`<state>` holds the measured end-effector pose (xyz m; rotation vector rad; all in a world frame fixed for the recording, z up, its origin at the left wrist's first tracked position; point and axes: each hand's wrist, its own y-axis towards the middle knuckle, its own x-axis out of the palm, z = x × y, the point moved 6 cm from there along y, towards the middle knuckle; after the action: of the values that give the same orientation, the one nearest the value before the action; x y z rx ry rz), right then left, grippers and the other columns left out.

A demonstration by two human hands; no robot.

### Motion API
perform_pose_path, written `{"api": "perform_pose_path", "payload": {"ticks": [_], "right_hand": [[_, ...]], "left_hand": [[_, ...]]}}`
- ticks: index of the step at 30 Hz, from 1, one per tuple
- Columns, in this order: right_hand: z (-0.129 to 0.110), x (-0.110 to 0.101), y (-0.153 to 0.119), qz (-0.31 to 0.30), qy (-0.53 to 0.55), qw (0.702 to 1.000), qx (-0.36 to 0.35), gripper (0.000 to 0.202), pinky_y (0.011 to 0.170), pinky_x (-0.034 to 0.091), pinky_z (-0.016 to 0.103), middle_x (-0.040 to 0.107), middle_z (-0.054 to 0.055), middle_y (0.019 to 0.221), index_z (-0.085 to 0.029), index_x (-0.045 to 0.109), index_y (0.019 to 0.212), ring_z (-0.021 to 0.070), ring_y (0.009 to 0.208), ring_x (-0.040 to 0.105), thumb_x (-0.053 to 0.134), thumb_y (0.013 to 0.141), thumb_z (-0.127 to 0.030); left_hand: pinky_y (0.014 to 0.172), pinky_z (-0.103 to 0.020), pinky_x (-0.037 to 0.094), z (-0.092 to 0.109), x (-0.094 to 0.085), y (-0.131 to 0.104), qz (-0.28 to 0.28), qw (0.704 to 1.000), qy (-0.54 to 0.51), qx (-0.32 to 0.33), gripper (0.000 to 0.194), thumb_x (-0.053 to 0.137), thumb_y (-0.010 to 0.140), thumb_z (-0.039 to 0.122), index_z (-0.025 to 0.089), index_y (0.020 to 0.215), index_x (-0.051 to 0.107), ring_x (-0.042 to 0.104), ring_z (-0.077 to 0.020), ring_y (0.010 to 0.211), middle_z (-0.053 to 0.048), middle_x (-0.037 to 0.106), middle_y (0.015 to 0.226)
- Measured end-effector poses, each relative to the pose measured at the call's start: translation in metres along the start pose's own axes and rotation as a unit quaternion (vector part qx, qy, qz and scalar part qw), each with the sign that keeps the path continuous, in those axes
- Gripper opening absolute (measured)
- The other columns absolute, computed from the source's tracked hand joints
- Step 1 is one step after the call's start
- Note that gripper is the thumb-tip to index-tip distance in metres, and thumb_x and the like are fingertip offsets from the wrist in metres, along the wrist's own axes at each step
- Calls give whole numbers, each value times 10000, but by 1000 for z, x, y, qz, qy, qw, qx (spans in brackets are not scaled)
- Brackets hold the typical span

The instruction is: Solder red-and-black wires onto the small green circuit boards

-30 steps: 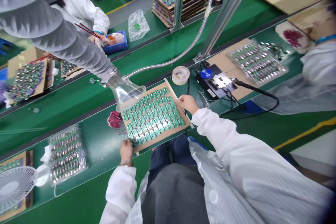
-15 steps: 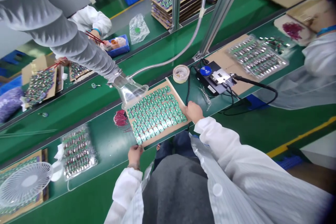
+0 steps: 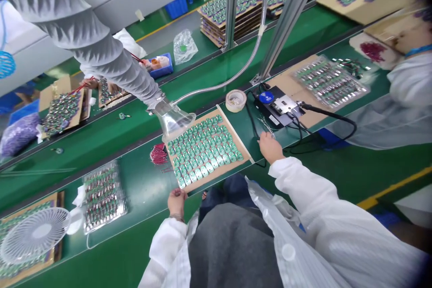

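A cardboard sheet (image 3: 196, 185) lies on the bench in front of me, with rows of small green circuit boards (image 3: 205, 148) on it. My left hand (image 3: 177, 201) is closed at its near left corner, thumb and fingers pinching the edge. My right hand (image 3: 271, 147) is off the sheet, to its right. Its fingers reach out over the bench, apart, with their tips close to loose silvery wire (image 3: 267, 127) and a black cable (image 3: 252, 121). Whether the fingertips touch the wire I cannot tell. A bundle of red wires (image 3: 158, 154) lies left of the sheet.
A clear fume hood (image 3: 178, 121) hangs over the sheet's far left corner. Behind my right hand are a tape roll (image 3: 236, 100) and a black device (image 3: 277, 107) with cables. Trays of parts (image 3: 105, 198) and a white fan (image 3: 35, 236) stand left. A co-worker's sleeve (image 3: 407, 83) is at right.
My right hand has let go of the sheet's right edge and moved right towards the silvery wire. My left hand stays at the near left corner. The view has shifted slightly.
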<state>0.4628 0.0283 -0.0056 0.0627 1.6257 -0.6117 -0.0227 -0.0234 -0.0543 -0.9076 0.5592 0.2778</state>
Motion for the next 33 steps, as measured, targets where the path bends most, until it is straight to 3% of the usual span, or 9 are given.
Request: {"api": "perform_pose_path", "payload": {"ticks": [7, 11, 14, 18, 26, 30, 33], "right_hand": [[-44, 18, -25, 1, 116, 990, -76, 282, 840, 550, 387, 629, 68, 1087, -141, 604, 1110, 178, 950, 627, 579, 945, -369], [-44, 25, -17, 23, 157, 984, -80, 267, 843, 549, 385, 633, 64, 1077, -144, 610, 1093, 176, 950, 627, 580, 945, -364], [-37, 29, -8, 30, 176, 981, -80, 270, 835, 550, 382, 632, 63, 1073, -144, 609, 1093, 173, 939, 627, 579, 945, -367], [-28, 34, -2, 24, 190, 978, -84, 270, 818, 555, 371, 632, 63, 1069, -147, 607, 1099, 167, 920, 629, 574, 948, -369], [-16, 22, -5, 35, 200, 970, -135, 262, 852, 537, 392, 636, 56, 1046, -143, 601, 1109, 176, 936, 626, 583, 941, -343], [-22, 19, -15, 29, 207, 965, -157, 271, 774, 527, 359, 659, 60, 984, -164, 629, 1060, 186, 855, 640, 545, 914, -377], [-29, 18, -26, 23, 212, 963, -167, 329, 723, 519, 355, 675, 78, 1016, -197, 649, 1024, 215, 825, 658, 474, 868, -427]], "left_hand": [[705, -297, 555, 19, -7, -5, 10, 992, 66, 108, 354, 610, 893, 188, 112, 1236, 562, 663, -142, 687, -5, 679, 786], [694, -296, 552, 37, -2, -3, 5, 983, 106, 149, 386, 565, 890, 163, 76, 1266, 549, 699, -182, 692, -23, 699, 744], [745, -326, 562, 48, 2, -4, 0, 974, 155, 163, 350, 567, 907, 157, 88, 1250, 553, 689, -170, 733, -29, 697, 796], [815, -369, 571, 55, -4, -5, -10, 961, 212, 178, 269, 604, 922, 285, 134, 1144, 610, 665, -164, 873, -52, 677, 991], [893, -425, 549, 55, -56, 14, 104, 939, 255, 209, 324, 577, 934, 346, 148, 1190, 587, 628, -206, 1026, -92, 623, 1175], [966, -470, 511, 70, -49, 25, 115, 902, 290, 297, 353, 590, 924, 337, 169, 1234, 573, 581, -237, 1138, -101, 579, 1275], [1015, -508, 467, 81, -45, 39, 141, 882, 314, 323, 383, 595, 918, 352, 183, 1261, 566, 540, -261, 1202, -106, 546, 1330]]}}
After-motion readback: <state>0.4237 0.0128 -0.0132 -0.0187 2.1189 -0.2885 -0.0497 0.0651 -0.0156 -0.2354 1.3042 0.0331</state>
